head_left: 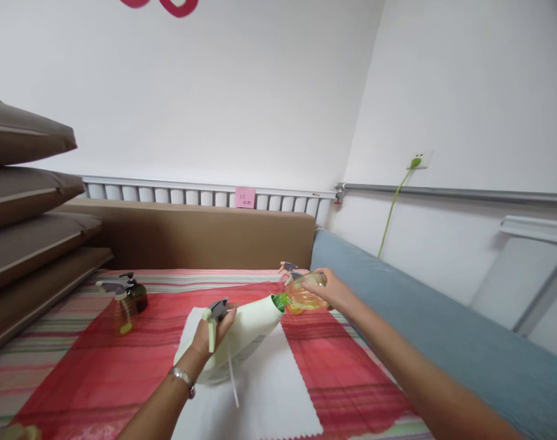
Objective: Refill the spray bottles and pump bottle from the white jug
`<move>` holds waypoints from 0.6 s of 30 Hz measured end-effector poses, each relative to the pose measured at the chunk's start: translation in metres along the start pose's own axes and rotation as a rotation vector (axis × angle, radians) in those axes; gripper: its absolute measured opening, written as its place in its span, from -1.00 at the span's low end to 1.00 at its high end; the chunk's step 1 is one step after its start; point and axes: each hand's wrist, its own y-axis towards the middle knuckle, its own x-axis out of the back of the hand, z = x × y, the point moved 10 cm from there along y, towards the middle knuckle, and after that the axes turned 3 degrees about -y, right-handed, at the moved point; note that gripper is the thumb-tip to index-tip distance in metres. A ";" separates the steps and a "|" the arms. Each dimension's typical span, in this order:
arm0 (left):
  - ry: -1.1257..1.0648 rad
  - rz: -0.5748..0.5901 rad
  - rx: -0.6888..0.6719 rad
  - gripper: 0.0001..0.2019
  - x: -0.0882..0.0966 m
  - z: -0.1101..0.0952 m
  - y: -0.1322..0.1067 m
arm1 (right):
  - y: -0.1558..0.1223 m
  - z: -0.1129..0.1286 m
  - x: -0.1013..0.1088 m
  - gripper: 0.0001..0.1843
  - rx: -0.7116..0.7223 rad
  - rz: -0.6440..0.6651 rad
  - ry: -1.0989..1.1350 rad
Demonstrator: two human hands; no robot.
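My left hand point(208, 338) is closed round a pale green bottle point(251, 327) that lies tilted, neck toward the right. The same hand pinches a grey and green trigger spray head point(215, 313) whose thin dip tube point(232, 382) hangs down. My right hand point(330, 289) grips a clear yellowish bottle point(300, 299) with a green neck, tipped so that its mouth meets the pale bottle's mouth. Both are held above a white cloth point(283, 397) spread on a red cloth point(113, 366).
Two small spray bottles point(126, 304) stand at the left on the red cloth. A pink-topped sprayer point(287, 267) shows behind my right hand. Brown cushions point(26, 244) are stacked at left, a blue padded edge point(425, 324) runs at right, a brown board point(205, 235) behind.
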 end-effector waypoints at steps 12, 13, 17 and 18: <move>0.082 0.026 -0.026 -0.70 -0.001 -0.003 -0.003 | -0.031 0.121 -0.030 -0.47 0.537 0.032 -0.657; 0.071 0.023 -0.029 -0.69 -0.001 -0.001 -0.003 | -0.037 0.131 -0.038 -0.48 0.591 0.053 -0.695; 0.033 0.008 -0.032 -0.69 0.003 0.008 -0.006 | -0.053 0.158 -0.061 -0.49 0.757 0.128 -0.774; 0.027 -0.004 -0.033 -0.69 0.005 0.010 -0.007 | -0.055 0.162 -0.064 -0.48 0.780 0.137 -0.778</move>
